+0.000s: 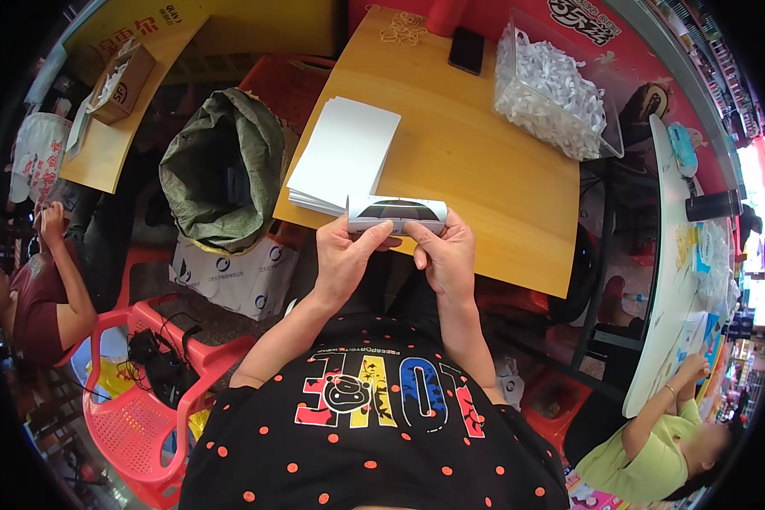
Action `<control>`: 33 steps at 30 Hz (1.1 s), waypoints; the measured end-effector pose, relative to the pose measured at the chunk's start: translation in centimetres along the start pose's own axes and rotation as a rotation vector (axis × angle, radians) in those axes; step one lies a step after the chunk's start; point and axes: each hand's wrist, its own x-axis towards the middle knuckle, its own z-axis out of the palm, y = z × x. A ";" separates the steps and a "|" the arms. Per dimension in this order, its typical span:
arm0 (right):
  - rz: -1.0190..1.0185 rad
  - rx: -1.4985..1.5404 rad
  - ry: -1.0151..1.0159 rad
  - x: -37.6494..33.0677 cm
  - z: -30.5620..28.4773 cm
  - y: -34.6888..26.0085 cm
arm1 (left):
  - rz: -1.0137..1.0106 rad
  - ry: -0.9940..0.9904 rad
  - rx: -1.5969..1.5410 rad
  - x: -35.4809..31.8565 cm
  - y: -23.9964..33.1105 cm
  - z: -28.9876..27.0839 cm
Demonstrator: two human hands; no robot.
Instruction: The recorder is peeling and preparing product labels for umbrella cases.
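Note:
Close to the table's near edge, I hold a printed paper sheet (416, 212) curled into a roll, white with a dark arched picture on its outer side. My left hand (342, 259) grips its left end, with the thumb pressed on the front. My right hand (447, 255) is closed on the right end, its thumb also in front. Most of the other fingers are hidden behind the roll. Just beyond my left hand, a stack of white sheets (348, 144) lies on the yellow wooden table (476, 195).
A clear plastic bin (614, 140) of white curled strips stands far right, near a black phone (466, 50) and rubber bands (402, 28). Left of the table are an open green sack (187, 161) and a red chair (136, 425). People sit at both sides.

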 end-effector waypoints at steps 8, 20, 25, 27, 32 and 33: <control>-0.021 0.017 0.051 0.2 -0.7 0.1 | -0.101 0.013 0.024 0.4 0.4 0.4; 0.239 -0.113 -0.089 -0.1 -3.6 -1.5 | -0.280 -0.088 0.132 1.3 1.2 -4.1; 0.125 -0.308 -0.111 0.0 -4.4 0.2 | -0.258 -0.109 0.280 1.0 2.8 -5.6; 0.063 -0.295 -0.192 0.2 -3.8 1.0 | -0.143 -0.081 0.296 0.2 2.9 -6.5; 0.205 -0.189 -0.262 0.2 -1.1 1.8 | -0.191 0.027 0.340 -2.2 4.7 -10.5; 0.254 -0.159 -0.226 0.1 0.1 1.4 | -0.195 0.101 0.338 -2.9 5.7 -10.9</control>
